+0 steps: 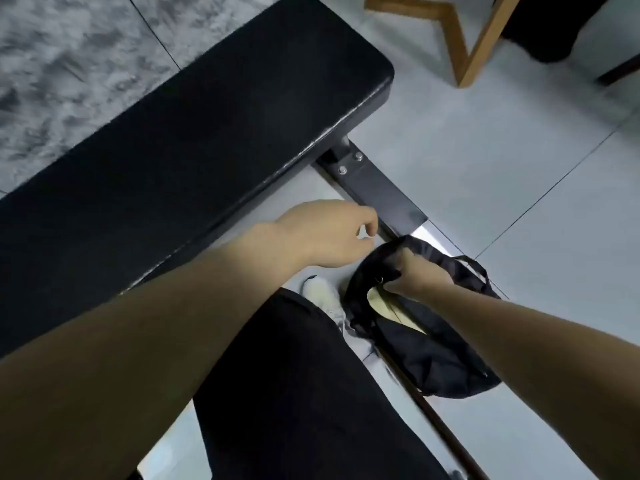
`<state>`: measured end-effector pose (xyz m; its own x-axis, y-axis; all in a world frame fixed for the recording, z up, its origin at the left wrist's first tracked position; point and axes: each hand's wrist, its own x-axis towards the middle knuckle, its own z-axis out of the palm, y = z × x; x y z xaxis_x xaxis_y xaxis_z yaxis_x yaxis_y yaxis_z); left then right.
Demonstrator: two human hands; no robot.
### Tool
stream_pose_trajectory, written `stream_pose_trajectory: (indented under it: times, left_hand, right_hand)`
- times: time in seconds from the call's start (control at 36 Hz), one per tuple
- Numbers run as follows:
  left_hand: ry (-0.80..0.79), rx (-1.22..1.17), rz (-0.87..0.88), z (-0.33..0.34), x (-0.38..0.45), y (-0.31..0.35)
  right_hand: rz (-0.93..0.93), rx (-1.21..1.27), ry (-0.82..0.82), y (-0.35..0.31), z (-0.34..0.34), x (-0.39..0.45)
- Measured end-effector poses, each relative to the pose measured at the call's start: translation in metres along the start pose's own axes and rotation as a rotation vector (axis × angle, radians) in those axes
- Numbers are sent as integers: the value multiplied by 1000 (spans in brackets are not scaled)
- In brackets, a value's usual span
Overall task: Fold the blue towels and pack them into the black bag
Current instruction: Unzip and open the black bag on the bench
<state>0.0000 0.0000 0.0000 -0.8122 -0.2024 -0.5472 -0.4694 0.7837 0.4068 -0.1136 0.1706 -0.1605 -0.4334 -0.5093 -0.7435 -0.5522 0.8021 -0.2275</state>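
Note:
The black bag (433, 355) lies on the pale floor beside the bench's foot bar. My right hand (415, 275) grips the bag's upper edge near its opening, where a yellowish lining shows. My left hand (329, 233) hovers just left of the bag with its fingers loosely curled, thumb and fingertip close together, holding nothing that I can see. No blue towel is in view.
A black padded bench (180, 161) runs across the left, with its metal foot bar (377, 192) reaching toward the bag. My black-trousered leg (294, 393) and white shoe (322, 292) sit beside the bag. A wooden frame (471, 39) stands at the top right.

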Motion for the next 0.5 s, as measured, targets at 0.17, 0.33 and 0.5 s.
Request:
stream_pose_trajectory:
  times: [0.17, 0.33, 0.5]
  left_hand:
    - [-50, 37, -7, -2, 11, -2]
    - [-62, 41, 0, -1, 17, -1]
    - [-106, -1, -20, 2, 15, 5]
  right_hand:
    - [99, -84, 70, 7, 27, 14]
    - [116, -129, 169, 17, 43, 37]
    - [52, -200, 211, 23, 51, 40]
